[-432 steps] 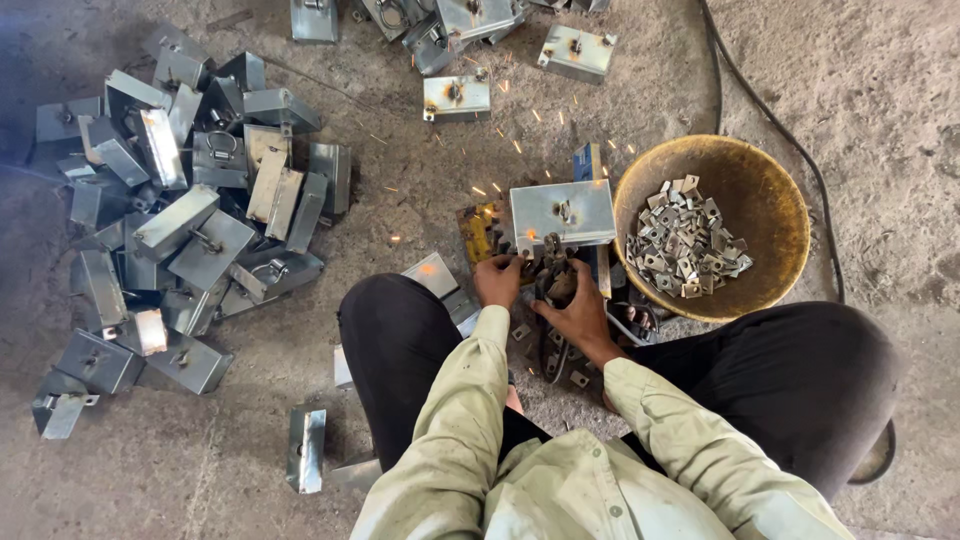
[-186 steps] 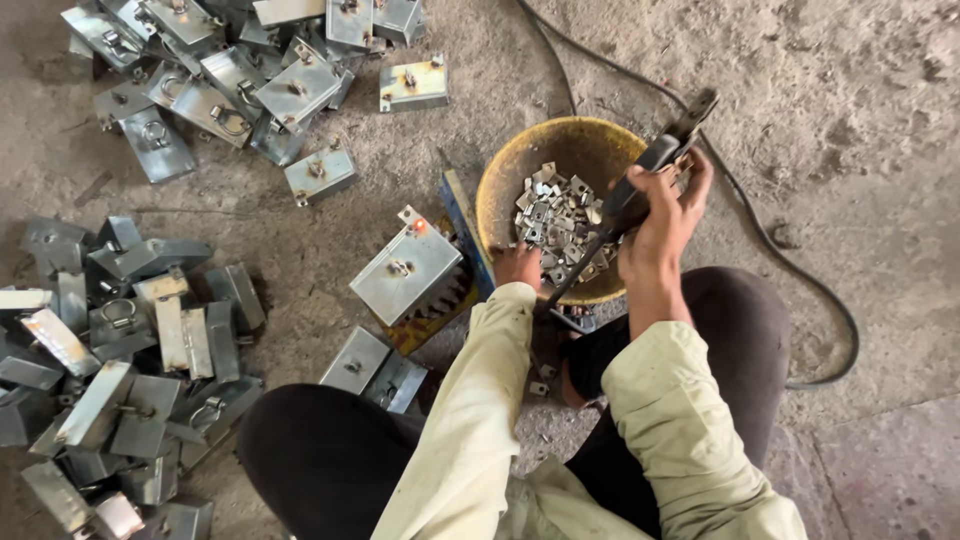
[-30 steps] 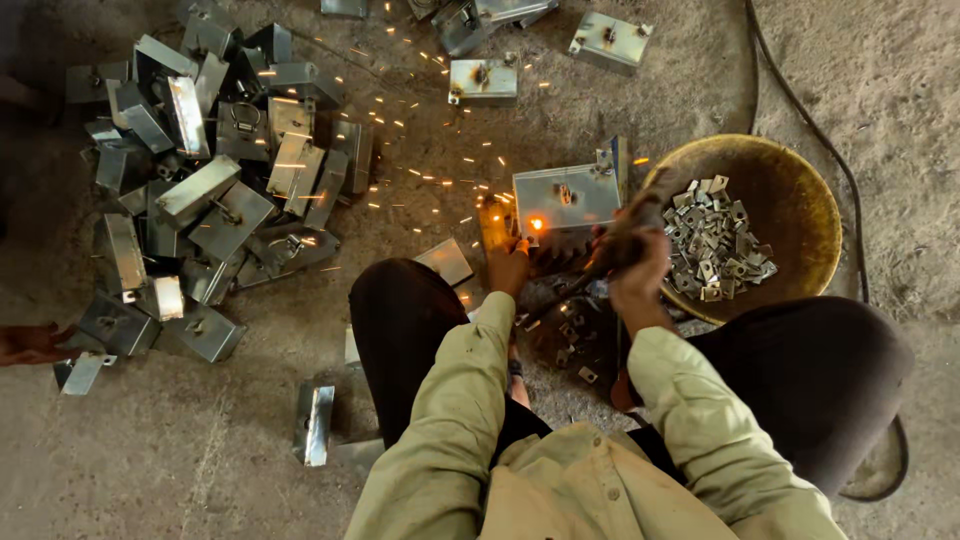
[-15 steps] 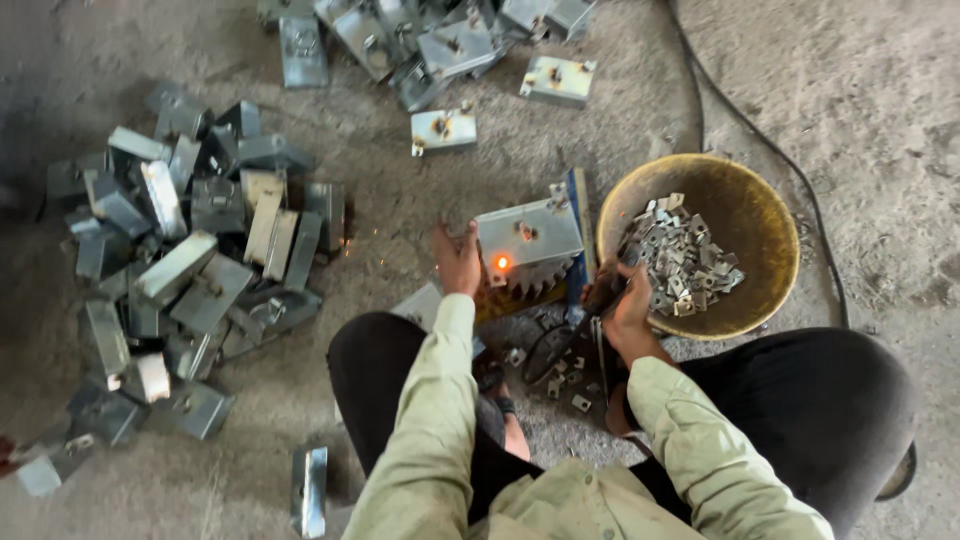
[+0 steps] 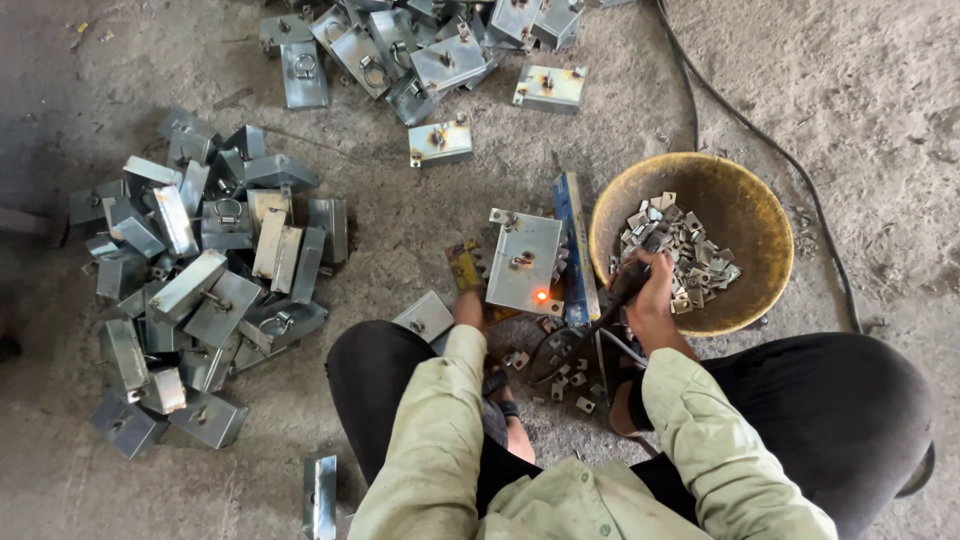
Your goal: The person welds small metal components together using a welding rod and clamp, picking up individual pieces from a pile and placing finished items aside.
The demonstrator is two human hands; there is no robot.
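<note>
A grey metal bracket plate (image 5: 525,262) lies on the floor in front of me, with a small orange glowing spot (image 5: 541,296) at its near edge. My left hand (image 5: 468,304) sits at the plate's lower left corner, mostly hidden by my sleeve. Whether it grips anything is unclear. My right hand (image 5: 657,287) is closed around a dark welding holder (image 5: 622,293), just right of the plate at the rim of a yellow bowl (image 5: 742,200). The bowl holds several small metal pieces (image 5: 690,245).
A heap of grey metal boxes (image 5: 200,280) lies on the left and another (image 5: 420,50) at the top. One bracket (image 5: 440,142) lies alone. A blue bar (image 5: 573,250) lies beside the plate. A black cable (image 5: 690,90) runs past the bowl. Small clips (image 5: 560,372) lie between my legs.
The sparks seen one second ago are gone and only a glowing spot stays on the plate. My right hand has drawn the holder back to the bowl's rim.
</note>
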